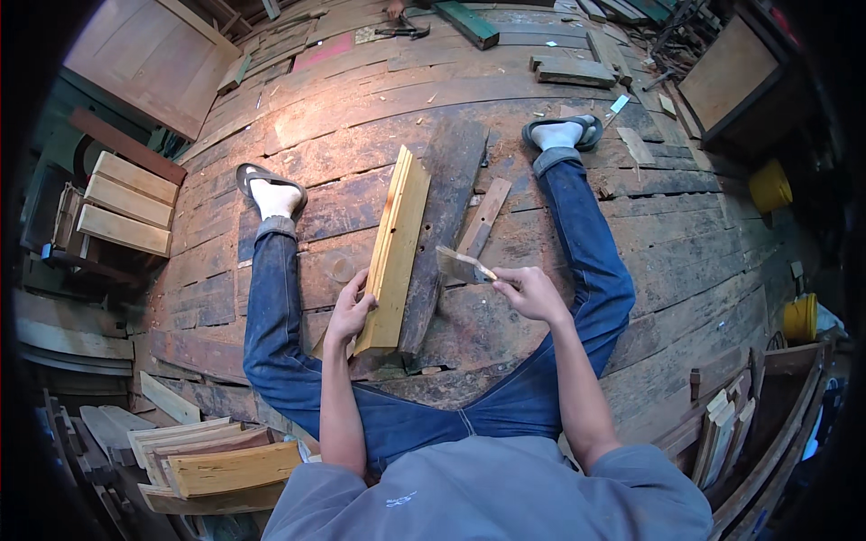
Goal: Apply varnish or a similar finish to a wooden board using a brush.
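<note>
I sit on a plank floor with my legs spread. Between them a yellowish moulded wooden board (397, 252) leans along a dark, worn plank (451, 180). My left hand (350, 309) is closed on the near left edge of that board. In my right hand (529, 293) is a paintbrush (471, 262), gripped by its handle, with pale bristles pointing left over the dark plank and apart from the board. A small clear container (339, 265) sits just beyond my left hand. Right of the dark plank lies a short reddish strip of wood (484, 216) with holes.
Curved wooden pieces (234, 469) are stacked at the lower left, near pale boards (126, 203). A hammer (410, 30) and a green wooden block (469, 25) lie far ahead. Yellow buckets (769, 186) stand at the right. Wood offcuts (571, 71) and shavings litter the floor.
</note>
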A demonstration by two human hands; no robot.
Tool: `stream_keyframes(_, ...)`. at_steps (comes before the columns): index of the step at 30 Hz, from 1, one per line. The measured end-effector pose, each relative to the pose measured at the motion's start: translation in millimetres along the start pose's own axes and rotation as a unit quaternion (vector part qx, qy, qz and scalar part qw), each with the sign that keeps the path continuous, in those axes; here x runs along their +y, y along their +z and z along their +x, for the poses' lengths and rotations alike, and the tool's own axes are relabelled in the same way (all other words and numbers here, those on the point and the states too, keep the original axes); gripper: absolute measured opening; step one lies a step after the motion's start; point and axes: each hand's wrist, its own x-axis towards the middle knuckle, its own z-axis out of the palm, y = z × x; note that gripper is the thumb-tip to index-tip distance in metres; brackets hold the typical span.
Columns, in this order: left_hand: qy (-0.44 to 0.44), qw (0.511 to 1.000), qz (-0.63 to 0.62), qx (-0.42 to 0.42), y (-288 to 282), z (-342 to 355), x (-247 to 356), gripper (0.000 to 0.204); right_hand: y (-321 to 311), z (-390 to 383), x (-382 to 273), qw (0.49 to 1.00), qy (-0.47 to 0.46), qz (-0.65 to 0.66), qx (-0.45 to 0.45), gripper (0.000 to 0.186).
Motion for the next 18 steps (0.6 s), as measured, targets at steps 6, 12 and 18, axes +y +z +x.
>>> stream_keyframes(6, 0.101, 0.973, 0.190, 0.082, 10.2, -6.8, 3.0, 0.067, 0.9, 25.8, 1.2, 0.994, -0.055, -0.092, -0.018, 0.025)
stream_keyframes(12, 0.082, 0.979, 0.173, 0.073, 0.0, -5.8, 1.4, 0.066, -7.9, 134.2, -1.4, 0.965, -0.176, -0.134, -0.143, 0.028)
stream_keyframes(18, 0.050, 0.996, 0.074, 0.022, -14.9, 2.6, -14.0, 0.070, -38.1, 208.2, 26.6, 0.971, -0.106, -0.198, -0.078, 0.027)
